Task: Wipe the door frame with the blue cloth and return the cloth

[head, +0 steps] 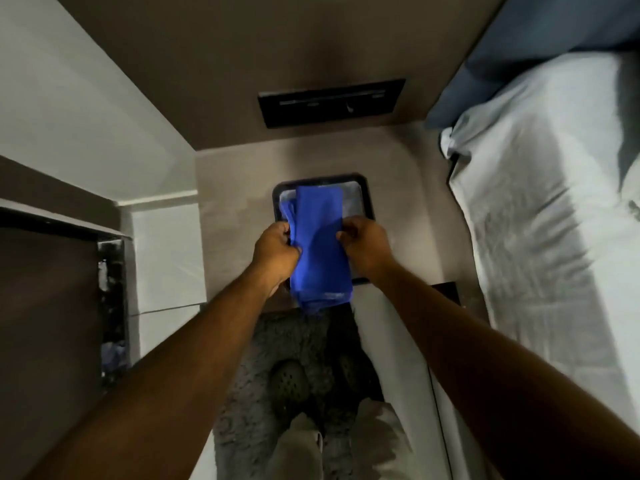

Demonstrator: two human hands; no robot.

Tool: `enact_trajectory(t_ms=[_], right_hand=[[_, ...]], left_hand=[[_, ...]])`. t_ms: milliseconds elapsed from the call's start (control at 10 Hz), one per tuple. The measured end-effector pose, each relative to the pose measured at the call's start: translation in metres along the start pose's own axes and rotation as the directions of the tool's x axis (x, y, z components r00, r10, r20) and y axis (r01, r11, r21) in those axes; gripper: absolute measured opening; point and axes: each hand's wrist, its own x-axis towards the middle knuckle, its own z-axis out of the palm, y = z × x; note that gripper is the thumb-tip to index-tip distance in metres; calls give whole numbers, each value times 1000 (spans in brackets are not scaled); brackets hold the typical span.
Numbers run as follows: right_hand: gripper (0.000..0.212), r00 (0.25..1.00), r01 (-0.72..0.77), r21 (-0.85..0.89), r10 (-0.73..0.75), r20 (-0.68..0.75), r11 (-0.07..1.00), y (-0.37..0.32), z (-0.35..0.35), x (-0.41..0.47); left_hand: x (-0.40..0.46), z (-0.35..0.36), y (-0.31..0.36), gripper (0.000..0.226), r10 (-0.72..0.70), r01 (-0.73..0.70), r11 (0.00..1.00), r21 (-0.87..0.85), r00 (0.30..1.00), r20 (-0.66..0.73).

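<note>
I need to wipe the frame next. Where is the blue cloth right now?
In the head view, centre frame, the blue cloth is held folded between the left hand and right hand, over the dark tray.

The blue cloth [320, 247] was a soft, matt textile, folded with smooth faces. The tray [366, 199] beneath it had a dark, slightly glossy rim, apparently plastic. The bedside surface [235, 188] appeared smooth and matt. The bed sheet [540, 209] was wrinkled white fabric. The floor rug [249, 393] was grey and shaggy.
</note>
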Motion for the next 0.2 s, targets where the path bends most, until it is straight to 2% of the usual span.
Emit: enact_trajectory(t_ms=[100,200], right_hand=[[26,1000,7,-30,-7,-8,1000,19,11,26],[25,999,21,-96,-24,-29,995,33,15,50]], left_hand=[[36,13,-13,28,0,-1,999,49,1000,21],[63,26,-29,33,-10,15,994,110,999,-46]])
